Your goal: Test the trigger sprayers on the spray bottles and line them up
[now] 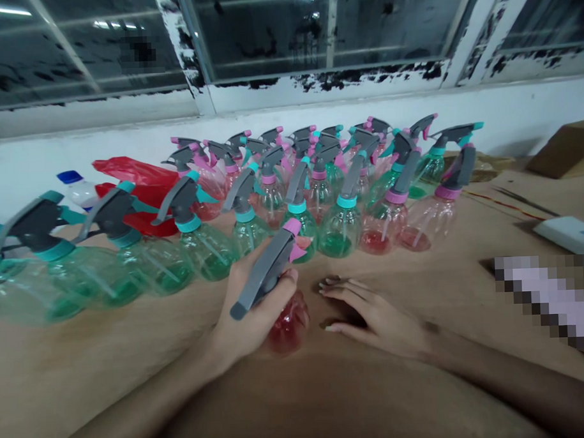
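Note:
My left hand (247, 310) is wrapped round the neck of a spray bottle (287, 328) with a reddish clear body. Its grey trigger head with pink nozzle and trigger rises above my fingers, tilted to the upper right. My right hand (372, 312) rests on the brown tabletop (355, 389) just right of that bottle, fingers stretched out and holding nothing. Beyond both hands runs a front row of spray bottles, among them a green one with a teal collar (340, 233) and a red one with a pink collar (382, 232).
More spray bottles crowd behind the front row. A red plastic bag (142, 176) and a blue-capped bottle (77, 188) are at the back left. On the right lie a cardboard box (567, 148), a white box (568, 232) and dark tweezers-like strips (526, 201). Windows stand behind.

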A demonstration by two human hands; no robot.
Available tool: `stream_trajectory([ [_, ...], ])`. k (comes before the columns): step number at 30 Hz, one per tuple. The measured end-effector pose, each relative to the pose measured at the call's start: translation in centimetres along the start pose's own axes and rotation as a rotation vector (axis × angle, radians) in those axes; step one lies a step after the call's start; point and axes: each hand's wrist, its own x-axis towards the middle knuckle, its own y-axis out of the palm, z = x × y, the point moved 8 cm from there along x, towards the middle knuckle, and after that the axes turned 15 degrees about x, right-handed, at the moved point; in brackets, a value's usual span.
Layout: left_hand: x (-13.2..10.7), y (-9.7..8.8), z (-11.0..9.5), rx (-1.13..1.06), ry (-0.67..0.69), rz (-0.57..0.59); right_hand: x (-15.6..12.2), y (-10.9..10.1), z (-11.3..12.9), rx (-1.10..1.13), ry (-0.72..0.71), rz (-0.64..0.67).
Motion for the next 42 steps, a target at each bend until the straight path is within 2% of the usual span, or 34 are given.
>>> stream_trajectory([
  [5,0.1,0.4,-0.7,-0.008,0.016,-0.001,-0.5,-0.3,0.1,0.07,0.126,-0.014],
  [9,0.4,1.3,-1.7,-0.026,0.045,0.006,-1.0,-1.1,1.2,0.096,0.209,-0.001],
  [15,1.3,4.1,-3.8,-0.125,0.08,0.059,-2.2,-3.7,2.9,0.135,0.187,-0.093],
  [21,1.9,7.7,-7.7,-0.208,0.114,0.116,-4.2,-6.6,3.2,0.132,0.2,-0.244],
  [26,2.6,11.3,-11.3,-0.227,0.154,0.15,-6.4,-8.6,2.1,0.132,0.292,-0.35],
  [29,3.1,12.9,-13.5,-0.252,0.193,0.146,-7.8,-10.2,1.4,0.131,0.279,-0.413],
  [34,3.8,14.9,-16.6,-0.192,0.333,0.31,-9.9,-12.9,0.2,0.165,0.239,-0.398],
  [37,4.4,15.4,-16.6,-0.119,0.387,0.38,-11.3,-15.2,-1.2,0.153,0.282,-0.411],
  [40,4.8,15.7,-15.1,-0.092,0.363,0.407,-12.6,-18.8,-3.0,0.052,0.318,-0.476],
  [42,4.6,16.1,-13.8,-0.099,0.343,0.434,-13.4,-21.9,-4.6,-0.05,0.339,-0.584],
])
